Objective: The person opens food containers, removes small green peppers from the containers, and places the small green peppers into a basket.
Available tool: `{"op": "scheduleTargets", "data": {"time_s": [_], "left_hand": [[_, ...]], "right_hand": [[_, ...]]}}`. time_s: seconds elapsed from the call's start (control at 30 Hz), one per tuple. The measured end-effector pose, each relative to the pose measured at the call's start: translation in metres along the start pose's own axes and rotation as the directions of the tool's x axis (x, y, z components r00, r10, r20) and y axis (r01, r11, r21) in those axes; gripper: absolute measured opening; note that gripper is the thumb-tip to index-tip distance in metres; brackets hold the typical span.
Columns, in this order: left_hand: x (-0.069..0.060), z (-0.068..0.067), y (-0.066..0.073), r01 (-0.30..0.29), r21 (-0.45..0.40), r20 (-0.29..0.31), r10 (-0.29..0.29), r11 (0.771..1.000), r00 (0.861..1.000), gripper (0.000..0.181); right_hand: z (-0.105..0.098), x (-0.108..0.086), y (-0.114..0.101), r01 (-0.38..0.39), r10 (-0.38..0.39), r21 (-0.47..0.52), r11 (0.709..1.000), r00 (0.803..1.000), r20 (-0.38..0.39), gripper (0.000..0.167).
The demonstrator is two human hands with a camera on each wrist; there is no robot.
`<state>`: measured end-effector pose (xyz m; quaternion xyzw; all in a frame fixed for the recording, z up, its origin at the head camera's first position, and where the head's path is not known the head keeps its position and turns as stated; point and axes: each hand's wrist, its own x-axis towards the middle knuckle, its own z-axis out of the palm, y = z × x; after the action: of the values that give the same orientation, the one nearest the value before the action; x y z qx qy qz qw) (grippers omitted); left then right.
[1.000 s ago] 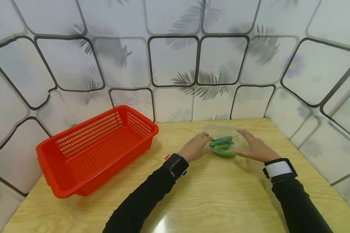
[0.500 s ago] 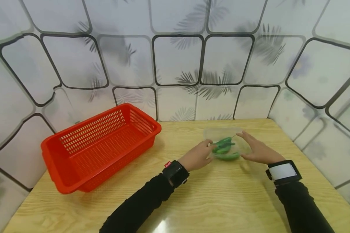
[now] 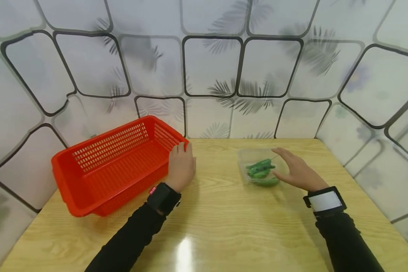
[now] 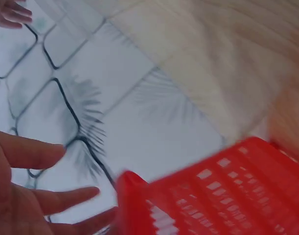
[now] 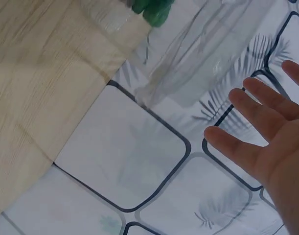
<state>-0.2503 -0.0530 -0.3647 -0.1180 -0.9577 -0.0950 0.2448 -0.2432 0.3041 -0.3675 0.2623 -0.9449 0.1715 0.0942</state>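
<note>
In the head view, a clear plastic box holding several green vegetables stands on the table's right part. My right hand is at the box's right side, fingers spread; in the right wrist view the hand holds nothing. At the near right end of the red basket is my left hand, its fingertips at the rim. The left wrist view shows the left hand with extended fingers beside the basket's corner; whether they touch it I cannot tell.
The wooden table reaches back to a patterned wall, with another patterned wall on the right. The red basket takes up the table's left side, its long side slanting toward the back.
My left hand has moved left from the clear box to the red basket's right end. The right hand stays beside the box. The vegetables now show unobstructed on their left.
</note>
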Motion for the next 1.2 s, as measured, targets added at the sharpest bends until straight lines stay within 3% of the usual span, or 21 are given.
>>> {"op": "scheduleTargets", "data": {"time_s": [0.1,0.23,0.4,0.57,0.83,1.07,1.13,1.2], "left_hand": [[-0.004,0.000,-0.016,0.105,0.032,0.043,-0.107,0.994,0.993,0.038],[-0.010,0.003,-0.029,0.123,0.030,0.082,-0.125,0.992,0.989,0.029],[-0.015,0.002,-0.032,0.069,-0.010,0.124,-0.067,0.998,0.990,0.038],[-0.021,-0.006,-0.033,-0.004,-0.067,0.197,0.017,0.998,0.980,0.051],[-0.024,-0.017,-0.043,-0.148,-0.199,0.264,0.199,0.969,0.944,0.045],[-0.021,-0.020,-0.052,-0.192,-0.233,0.289,0.256,0.953,0.922,0.036],[-0.020,-0.023,-0.051,-0.187,-0.230,0.286,0.250,0.955,0.925,0.037],[-0.019,-0.025,-0.045,-0.201,-0.204,0.239,0.248,0.958,0.939,0.039]], "right_hand": [[0.005,0.004,0.001,0.017,-0.017,0.011,1.000,0.999,-0.029,0.066],[0.012,0.007,0.002,0.012,-0.011,0.032,0.999,0.999,-0.032,0.064],[0.016,0.005,0.001,0.000,0.001,0.051,0.999,1.000,-0.027,0.061],[0.017,0.006,0.003,0.010,-0.008,0.042,0.999,0.999,-0.041,0.059],[0.018,0.007,0.004,0.012,-0.011,0.039,0.999,0.999,-0.039,0.057],[0.017,0.008,0.001,0.001,0.000,0.052,0.999,1.000,-0.016,0.056],[0.018,0.008,0.000,0.007,-0.006,0.051,0.999,1.000,-0.023,0.056],[0.019,0.006,-0.001,0.034,-0.032,0.036,0.999,0.999,-0.041,0.055]]}}
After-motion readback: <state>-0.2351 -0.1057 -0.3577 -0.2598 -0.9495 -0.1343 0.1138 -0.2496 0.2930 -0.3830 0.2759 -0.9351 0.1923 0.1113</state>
